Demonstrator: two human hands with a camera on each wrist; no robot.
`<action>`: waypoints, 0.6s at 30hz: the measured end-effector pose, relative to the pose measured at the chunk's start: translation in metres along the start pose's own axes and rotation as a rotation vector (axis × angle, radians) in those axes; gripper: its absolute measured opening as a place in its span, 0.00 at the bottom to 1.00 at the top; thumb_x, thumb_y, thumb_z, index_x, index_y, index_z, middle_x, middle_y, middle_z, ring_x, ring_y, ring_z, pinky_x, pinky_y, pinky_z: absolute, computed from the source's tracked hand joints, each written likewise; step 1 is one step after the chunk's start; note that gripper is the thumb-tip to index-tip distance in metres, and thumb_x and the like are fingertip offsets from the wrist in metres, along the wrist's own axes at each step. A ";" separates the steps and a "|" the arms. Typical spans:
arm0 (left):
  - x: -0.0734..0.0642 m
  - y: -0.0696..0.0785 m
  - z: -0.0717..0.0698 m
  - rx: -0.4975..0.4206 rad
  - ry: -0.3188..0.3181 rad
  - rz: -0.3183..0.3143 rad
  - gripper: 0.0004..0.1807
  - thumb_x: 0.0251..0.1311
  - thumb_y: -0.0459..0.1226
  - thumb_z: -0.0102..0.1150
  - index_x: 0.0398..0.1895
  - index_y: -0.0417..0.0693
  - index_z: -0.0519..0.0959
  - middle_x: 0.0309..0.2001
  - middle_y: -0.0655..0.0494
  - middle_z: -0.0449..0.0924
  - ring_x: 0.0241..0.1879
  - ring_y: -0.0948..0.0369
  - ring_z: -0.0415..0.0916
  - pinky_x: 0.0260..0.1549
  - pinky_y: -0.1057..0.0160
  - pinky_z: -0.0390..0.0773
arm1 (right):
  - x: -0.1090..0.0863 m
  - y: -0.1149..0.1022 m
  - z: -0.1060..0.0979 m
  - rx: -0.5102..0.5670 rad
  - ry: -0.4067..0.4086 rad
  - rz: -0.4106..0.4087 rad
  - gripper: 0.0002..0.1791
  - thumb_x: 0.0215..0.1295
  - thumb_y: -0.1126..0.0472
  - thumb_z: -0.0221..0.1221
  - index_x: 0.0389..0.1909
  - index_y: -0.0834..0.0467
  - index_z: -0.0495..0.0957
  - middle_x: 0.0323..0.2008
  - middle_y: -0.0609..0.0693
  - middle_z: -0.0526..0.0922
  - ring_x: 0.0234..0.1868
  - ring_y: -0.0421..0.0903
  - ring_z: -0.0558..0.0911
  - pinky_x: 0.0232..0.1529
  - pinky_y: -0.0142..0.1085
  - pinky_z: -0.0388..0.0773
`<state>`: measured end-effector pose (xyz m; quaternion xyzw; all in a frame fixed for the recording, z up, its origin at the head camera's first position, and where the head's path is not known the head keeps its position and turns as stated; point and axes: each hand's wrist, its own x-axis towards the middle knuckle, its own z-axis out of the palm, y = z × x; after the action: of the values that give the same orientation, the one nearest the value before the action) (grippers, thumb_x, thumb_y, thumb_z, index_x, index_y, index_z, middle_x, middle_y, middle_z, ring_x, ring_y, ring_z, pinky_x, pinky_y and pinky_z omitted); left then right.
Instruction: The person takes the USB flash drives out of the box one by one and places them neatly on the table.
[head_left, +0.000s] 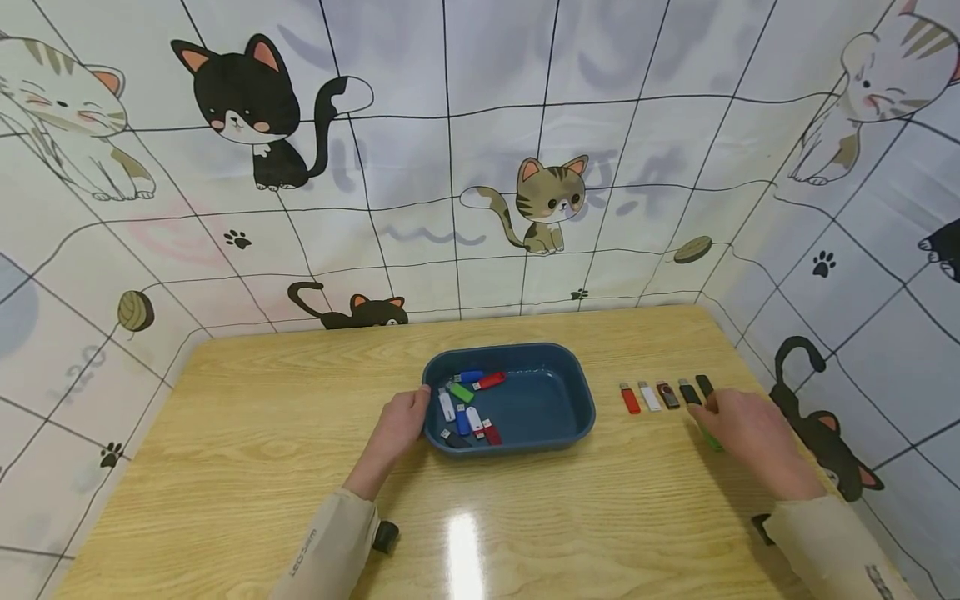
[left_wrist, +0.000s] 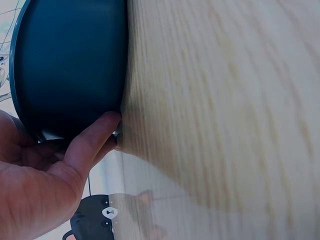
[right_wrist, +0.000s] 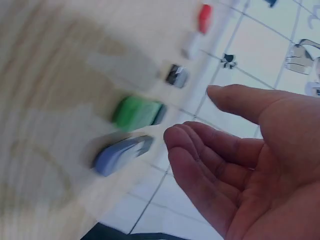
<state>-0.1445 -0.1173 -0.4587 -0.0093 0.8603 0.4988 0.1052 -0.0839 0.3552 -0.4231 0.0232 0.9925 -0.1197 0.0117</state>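
A dark blue plastic tray (head_left: 536, 400) stands on the table, with several USB sticks (head_left: 462, 390) lying in its left half in blue, red, green, white and black. My left hand (head_left: 405, 421) grips the tray's left end; in the left wrist view a finger (left_wrist: 92, 142) lies along its lower edge. Right of the tray runs a row of USB sticks: red (head_left: 630, 399), white (head_left: 649, 397), dark brown and silver (head_left: 667, 395), then dark ones (head_left: 688, 392). My right hand (head_left: 753, 433) hovers at the row's right end, thumb and bent fingers apart, holding nothing. A green USB stick (right_wrist: 135, 112) shows near its fingertips.
The wooden table (head_left: 285, 425) ends at a cat-patterned cloth wall (head_left: 420, 167) at the back, with more of that cloth on both sides. Close to my right hand is the table's right edge. Light glares off the table front.
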 end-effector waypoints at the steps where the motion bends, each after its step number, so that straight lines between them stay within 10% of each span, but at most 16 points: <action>1: 0.000 0.000 0.000 0.000 0.002 -0.001 0.27 0.82 0.46 0.37 0.25 0.41 0.74 0.19 0.56 0.68 0.20 0.60 0.65 0.23 0.63 0.65 | 0.001 -0.003 -0.002 0.007 0.005 -0.004 0.23 0.73 0.54 0.61 0.16 0.54 0.72 0.13 0.44 0.63 0.17 0.43 0.61 0.21 0.38 0.55; 9: 0.000 0.001 0.001 0.010 0.007 -0.008 0.27 0.83 0.46 0.36 0.25 0.42 0.74 0.20 0.56 0.69 0.20 0.60 0.66 0.24 0.64 0.65 | 0.014 -0.042 -0.012 0.176 0.038 -0.077 0.22 0.78 0.51 0.57 0.50 0.68 0.83 0.36 0.56 0.86 0.30 0.50 0.79 0.30 0.45 0.74; 18: 0.001 0.002 -0.001 0.026 0.004 -0.019 0.27 0.83 0.46 0.37 0.27 0.41 0.75 0.20 0.55 0.70 0.22 0.59 0.67 0.25 0.63 0.66 | 0.036 -0.083 0.004 0.415 -0.092 -0.098 0.31 0.81 0.44 0.49 0.64 0.67 0.77 0.49 0.62 0.86 0.48 0.61 0.85 0.43 0.52 0.81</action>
<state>-0.1459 -0.1168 -0.4563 -0.0172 0.8667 0.4866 0.1082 -0.1243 0.2748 -0.4087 -0.0287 0.9450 -0.3226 0.0459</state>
